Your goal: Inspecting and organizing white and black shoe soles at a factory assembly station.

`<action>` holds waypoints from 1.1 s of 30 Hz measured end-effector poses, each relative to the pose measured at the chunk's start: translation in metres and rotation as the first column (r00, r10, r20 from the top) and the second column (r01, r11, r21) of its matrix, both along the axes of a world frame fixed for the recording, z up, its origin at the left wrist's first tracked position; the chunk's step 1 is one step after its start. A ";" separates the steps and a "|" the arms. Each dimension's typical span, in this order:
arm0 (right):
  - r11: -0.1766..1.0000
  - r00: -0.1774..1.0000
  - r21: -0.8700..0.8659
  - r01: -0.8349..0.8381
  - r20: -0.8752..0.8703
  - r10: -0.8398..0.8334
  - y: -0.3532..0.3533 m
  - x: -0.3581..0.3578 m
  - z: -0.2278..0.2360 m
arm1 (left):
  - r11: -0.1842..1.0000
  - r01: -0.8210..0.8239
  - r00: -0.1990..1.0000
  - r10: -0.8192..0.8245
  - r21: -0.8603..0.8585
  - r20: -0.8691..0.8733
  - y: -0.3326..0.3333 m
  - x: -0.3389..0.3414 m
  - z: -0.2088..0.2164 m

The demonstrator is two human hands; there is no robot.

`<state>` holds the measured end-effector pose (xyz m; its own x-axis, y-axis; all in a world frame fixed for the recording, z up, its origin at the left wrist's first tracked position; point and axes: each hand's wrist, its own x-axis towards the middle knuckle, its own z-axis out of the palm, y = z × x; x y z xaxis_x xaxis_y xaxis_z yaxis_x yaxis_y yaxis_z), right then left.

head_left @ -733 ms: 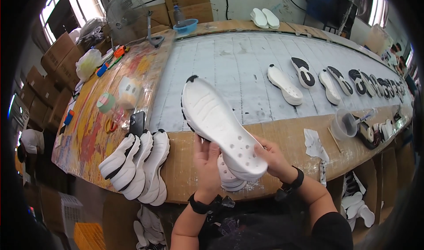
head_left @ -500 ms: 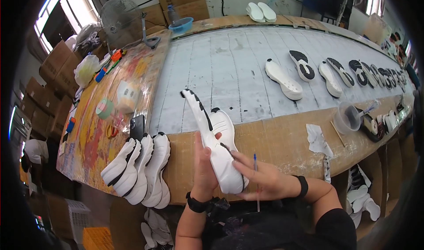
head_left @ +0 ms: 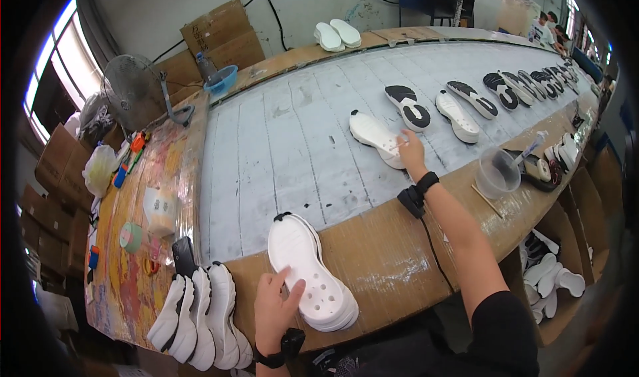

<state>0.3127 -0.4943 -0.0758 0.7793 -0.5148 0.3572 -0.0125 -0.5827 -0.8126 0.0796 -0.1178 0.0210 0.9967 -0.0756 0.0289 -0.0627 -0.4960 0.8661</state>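
Two white shoe soles [head_left: 296, 250] lie one on top of the other on the cardboard-covered front edge; the upper one has round holes in its heel. Beside them my left hand [head_left: 274, 304] has its thumb and index finger spread, touching the upper sole's left side. My right hand [head_left: 414, 156] reaches forward over the white table top. Its fingers close at the heel end of another white sole [head_left: 373, 134], partly covering it. A thin light piece shows by the fingertips, too small to name.
Several white soles [head_left: 219, 310] lean in a row at the left. Black-and-white soles [head_left: 407, 107] line the table towards the far right. A clear plastic tub [head_left: 498, 172] and a stick [head_left: 487, 200] lie right of my forearm. A fan [head_left: 130, 90] stands at the back left.
The sole held up in both hands now lies on the other one on the cardboard edge. My right hand has moved forward and right to a sole on the table. The view has shifted.
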 end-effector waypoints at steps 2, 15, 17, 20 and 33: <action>0.994 0.985 -0.064 0.089 -0.143 -0.098 -0.006 0.008 -0.026 | 0.937 -0.025 1.000 0.018 0.348 0.022 -0.001 -0.002 0.009; 0.333 0.590 0.738 -0.587 0.108 0.800 0.112 -0.133 0.086 | 0.945 -0.093 0.951 0.178 -0.314 0.254 0.018 0.030 0.016; 0.468 0.511 0.370 -0.803 0.022 0.860 0.115 -0.183 0.114 | 0.879 -0.142 0.903 0.303 -0.455 0.304 0.006 0.035 0.036; 0.492 0.481 -0.379 -0.784 0.131 0.867 0.126 -0.230 0.137 | 0.683 -0.196 0.857 0.468 -0.704 0.216 0.008 0.027 0.069; 0.001 0.348 0.790 -0.614 0.269 0.898 0.119 -0.223 0.124 | 0.617 0.322 0.918 -0.018 -0.718 0.396 -0.036 0.006 0.088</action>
